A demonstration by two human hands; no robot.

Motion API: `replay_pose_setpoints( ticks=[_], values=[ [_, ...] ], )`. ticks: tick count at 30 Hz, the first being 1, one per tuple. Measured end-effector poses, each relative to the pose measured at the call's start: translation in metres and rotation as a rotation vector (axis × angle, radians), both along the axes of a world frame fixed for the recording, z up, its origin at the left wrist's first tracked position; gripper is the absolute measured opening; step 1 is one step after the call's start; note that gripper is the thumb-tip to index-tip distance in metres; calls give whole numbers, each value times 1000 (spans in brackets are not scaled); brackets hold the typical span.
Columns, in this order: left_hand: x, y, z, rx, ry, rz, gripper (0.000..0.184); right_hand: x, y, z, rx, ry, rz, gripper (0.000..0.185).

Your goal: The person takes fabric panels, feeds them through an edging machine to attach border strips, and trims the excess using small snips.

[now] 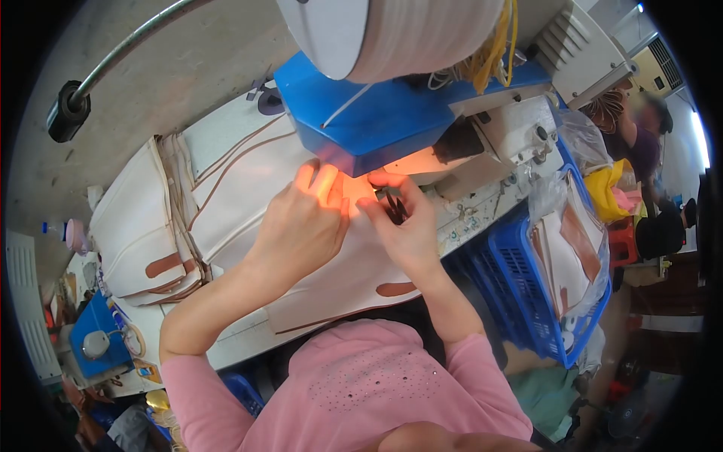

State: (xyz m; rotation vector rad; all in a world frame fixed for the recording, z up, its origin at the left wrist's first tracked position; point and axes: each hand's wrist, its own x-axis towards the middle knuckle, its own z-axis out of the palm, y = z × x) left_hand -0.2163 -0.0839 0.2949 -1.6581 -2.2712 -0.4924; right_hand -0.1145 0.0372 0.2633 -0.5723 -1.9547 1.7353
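A white leather-like panel [331, 286] with brown edging and a brown oval patch lies under both hands, below the blue machine head [369, 113]. My left hand [305, 222] presses on the panel with bent fingers, their tips glowing orange in the lamp light under the head. In my right hand [407, 230] a dark pair of thread snips [395, 206] is tucked against the palm, points showing. The thumb and index finger of that hand come together at the panel close to the left fingertips. What lies between those fingertips is too bright to make out.
A stack of similar white panels [139, 233] sits at the left. A large white spool [422, 38] overhangs the machine. At the right, a blue crate [520, 279] holds more panels in plastic. Another person [644, 143] is farther right.
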Motion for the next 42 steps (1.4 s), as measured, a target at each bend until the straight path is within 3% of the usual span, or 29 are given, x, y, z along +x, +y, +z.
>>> replay_pose_setpoints(
  ticks=[14, 20, 23, 26, 29, 35, 42],
  values=[
    [-24, 6, -12, 93, -70, 112, 13, 28, 7, -11, -161, -63, 81, 23],
    [-44, 12, -6, -26, -506, 211, 19, 35, 12, -21, -114, -77, 94, 14],
    [-49, 16, -12, 216, -766, 189, 23, 39, 13, -20, -78, -74, 70, 13],
    [-69, 17, -22, 135, -830, 225, 23, 42, 14, -28, -79, -74, 69, 13],
    [-91, 19, -40, 216, -722, 125, 23, 42, 11, -25, -202, -56, 36, 14],
    [-113, 33, -46, 133, -377, 324, 27, 33, 6, -19, -29, -23, -35, 12],
    [-140, 35, -63, 229, -259, 281, 27, 1, -5, -8, 151, 91, -137, 8]
  ],
)
